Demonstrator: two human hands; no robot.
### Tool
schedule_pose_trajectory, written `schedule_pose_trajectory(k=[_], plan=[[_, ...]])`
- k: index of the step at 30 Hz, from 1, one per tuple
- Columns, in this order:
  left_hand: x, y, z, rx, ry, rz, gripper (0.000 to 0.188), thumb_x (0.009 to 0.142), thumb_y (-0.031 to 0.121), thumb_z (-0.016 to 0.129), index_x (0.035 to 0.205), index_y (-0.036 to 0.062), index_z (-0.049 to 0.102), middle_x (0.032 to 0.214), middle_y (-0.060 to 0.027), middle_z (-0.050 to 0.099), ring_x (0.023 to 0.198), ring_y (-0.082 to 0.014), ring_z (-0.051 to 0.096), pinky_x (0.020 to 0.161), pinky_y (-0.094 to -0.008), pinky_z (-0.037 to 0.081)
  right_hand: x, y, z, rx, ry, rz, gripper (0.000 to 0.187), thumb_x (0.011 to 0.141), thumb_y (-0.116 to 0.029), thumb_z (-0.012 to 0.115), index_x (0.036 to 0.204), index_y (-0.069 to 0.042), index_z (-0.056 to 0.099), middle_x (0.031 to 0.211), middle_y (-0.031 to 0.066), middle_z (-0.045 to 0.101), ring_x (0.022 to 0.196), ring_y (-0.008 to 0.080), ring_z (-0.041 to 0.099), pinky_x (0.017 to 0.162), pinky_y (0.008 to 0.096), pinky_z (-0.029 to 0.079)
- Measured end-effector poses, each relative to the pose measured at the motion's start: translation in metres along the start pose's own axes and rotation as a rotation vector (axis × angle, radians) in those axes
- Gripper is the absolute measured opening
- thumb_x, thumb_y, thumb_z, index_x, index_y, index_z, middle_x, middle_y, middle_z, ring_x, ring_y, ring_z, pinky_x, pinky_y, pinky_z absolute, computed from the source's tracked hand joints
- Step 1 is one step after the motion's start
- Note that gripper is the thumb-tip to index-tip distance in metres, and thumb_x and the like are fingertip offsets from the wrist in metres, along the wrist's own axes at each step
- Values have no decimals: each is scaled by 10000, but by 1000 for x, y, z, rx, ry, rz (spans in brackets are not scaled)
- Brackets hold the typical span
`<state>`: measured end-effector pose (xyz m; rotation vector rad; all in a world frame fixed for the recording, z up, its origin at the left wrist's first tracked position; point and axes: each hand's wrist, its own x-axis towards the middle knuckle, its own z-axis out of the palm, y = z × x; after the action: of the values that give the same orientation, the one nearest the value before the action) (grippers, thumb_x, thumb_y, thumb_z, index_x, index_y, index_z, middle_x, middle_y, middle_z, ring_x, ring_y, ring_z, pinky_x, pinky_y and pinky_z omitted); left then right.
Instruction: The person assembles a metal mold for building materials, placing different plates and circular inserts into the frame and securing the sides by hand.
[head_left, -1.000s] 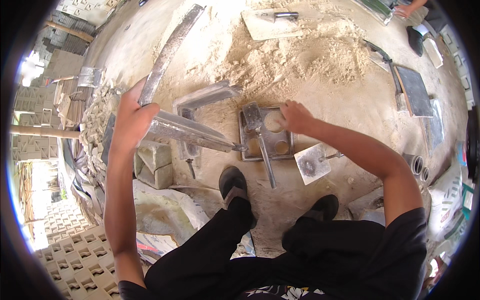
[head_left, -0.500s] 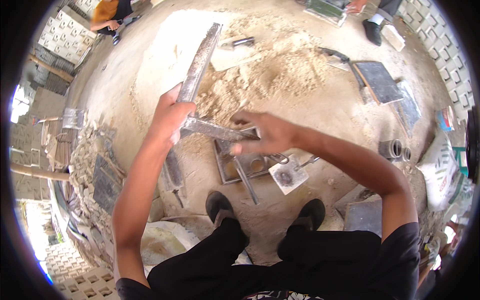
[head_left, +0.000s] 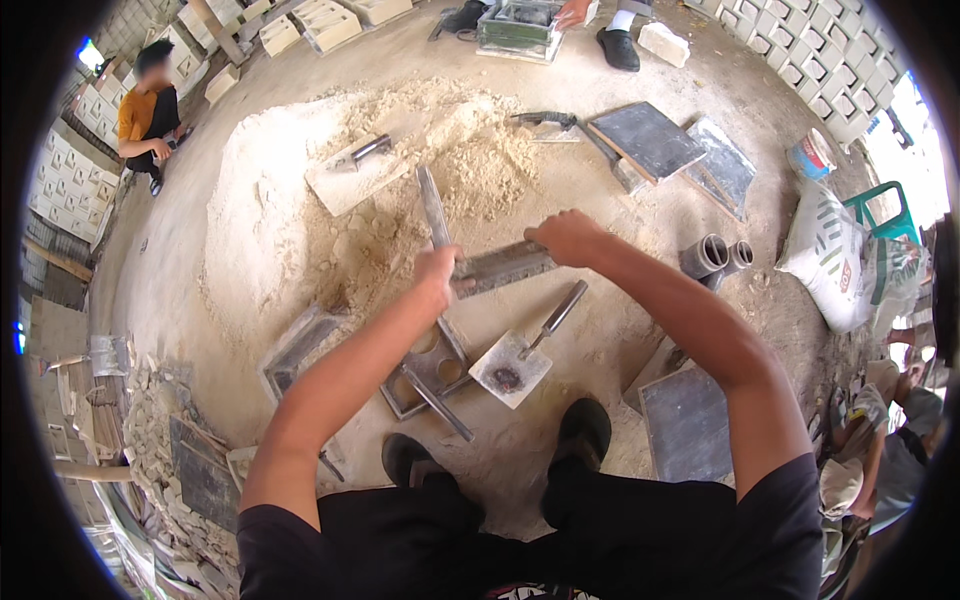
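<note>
Both my hands hold an L-shaped metal frame piece [head_left: 500,268], grey and dusty, above the floor. My left hand [head_left: 437,275] is closed round its corner, where one bar points away from me. My right hand [head_left: 572,240] is closed on the end of the other bar, to the right. Below lies a metal mould [head_left: 458,345] with round openings, partly hidden by my left forearm. A loose metal rod [head_left: 437,402] rests across it. Beside it is a square-bladed trowel [head_left: 510,372]. Another metal frame [head_left: 290,350] lies left of my left forearm.
A pile of pale sandy powder [head_left: 290,160] spreads ahead, with a float trowel [head_left: 355,175] on it. Dark slabs [head_left: 648,138] lie to the right, near pipe pieces [head_left: 705,255] and a white sack [head_left: 825,260]. One person [head_left: 150,115] crouches far left; others are far ahead and at right.
My right hand, open before, has closed on the frame piece's end. The frame piece now sits lower in my grasp and has turned. The view has shifted, showing more of the far floor.
</note>
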<state>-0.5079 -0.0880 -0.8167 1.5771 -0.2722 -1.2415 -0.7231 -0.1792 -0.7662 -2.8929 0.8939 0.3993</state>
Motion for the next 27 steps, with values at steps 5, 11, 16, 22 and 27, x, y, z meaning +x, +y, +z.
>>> schedule_pose_trajectory(k=[5,11,16,22,27], plan=[[16,-54,-11,330,-160,134,379,742,200,708,1082,61,616,970,-83,634,922,-202,576,812,-409,510,-6,12,52,-69,-42,-50,215,879,-176,553,1083,-133,606,915,112,677,898,308,674,784,426,529],[29,-59,-46,269,-274,-4,424,906,315,638,1177,3,543,1144,-92,596,984,-187,591,830,-397,540,-13,28,60,220,-73,-120,453,872,-490,596,1094,-96,616,961,137,682,919,347,659,808,450,506],[19,-14,-47,223,-359,-29,313,949,316,591,1093,37,579,1041,-72,608,934,-194,607,806,-406,542,-14,77,49,768,-75,261,628,846,-622,595,1046,-31,662,970,150,688,894,279,665,788,421,507],[27,-25,-39,314,-359,-51,265,943,265,611,1070,34,577,999,-56,615,911,-198,612,811,-407,538,-37,61,87,497,56,-20,564,840,-554,636,1075,-43,670,989,155,683,911,300,646,798,412,499],[22,-42,-49,362,-335,-68,282,943,245,610,1083,2,575,1001,-83,615,896,-208,629,788,-389,555,-43,37,71,513,-197,-44,443,743,-439,756,994,-78,696,915,163,681,883,322,652,756,415,491]])
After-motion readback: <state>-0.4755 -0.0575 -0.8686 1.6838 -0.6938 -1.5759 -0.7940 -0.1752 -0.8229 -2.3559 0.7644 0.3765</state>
